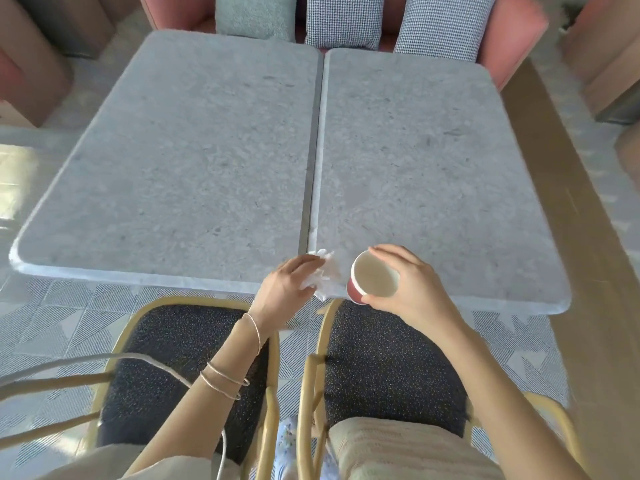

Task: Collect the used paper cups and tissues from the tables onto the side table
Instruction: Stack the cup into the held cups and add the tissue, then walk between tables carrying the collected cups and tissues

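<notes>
Cup (374, 277) right hand (412, 289), tissue (325, 276) left hand (284, 289)

I see my left hand (287, 289) gripping a crumpled white tissue (327, 273) at the near edge of the right table (415, 150), close to the seam with the left table (173, 161). Just beside it, my right hand (412, 289) holds a red paper cup (372, 277), tilted, its pale inside facing me. Two dark-cushioned chairs (388, 368) stand tucked below.
</notes>
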